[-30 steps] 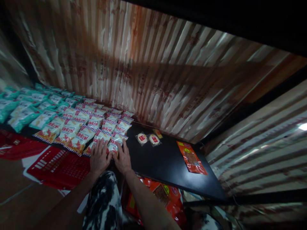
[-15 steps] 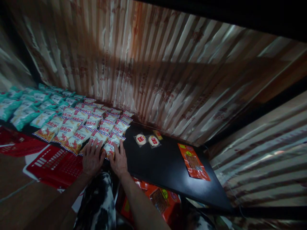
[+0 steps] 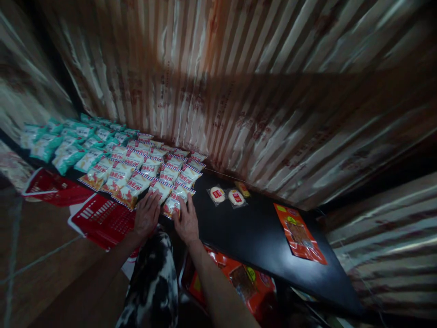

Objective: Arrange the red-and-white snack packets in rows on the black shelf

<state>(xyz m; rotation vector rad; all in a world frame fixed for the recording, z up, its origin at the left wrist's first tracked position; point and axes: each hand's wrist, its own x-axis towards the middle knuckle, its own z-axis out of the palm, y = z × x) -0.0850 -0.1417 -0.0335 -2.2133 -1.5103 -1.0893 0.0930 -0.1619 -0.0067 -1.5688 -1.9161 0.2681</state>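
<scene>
My left hand lies with outstretched fingers on the front edge of a white snack bag. Beside it, my right hand rests on the neighbouring snack bag at the front right corner of the group, fingers extended over its right side and thumb near its lower edge. Both hands look open. The white bags, with red lettering and striped edges, stand in several close rows on a black shelf. Teal snack bags fill the shelf to their left.
Two round white packaged pieces and a small yellow packet lie right of the bags. Farther right is an orange packet. Below the shelf are red baskets and more orange packets. A corrugated, film-covered wall stands behind.
The view has shifted, so the shelf and bags appear farther right in the picture. Both hands remain at the same two front bags, with only slight finger movement.
</scene>
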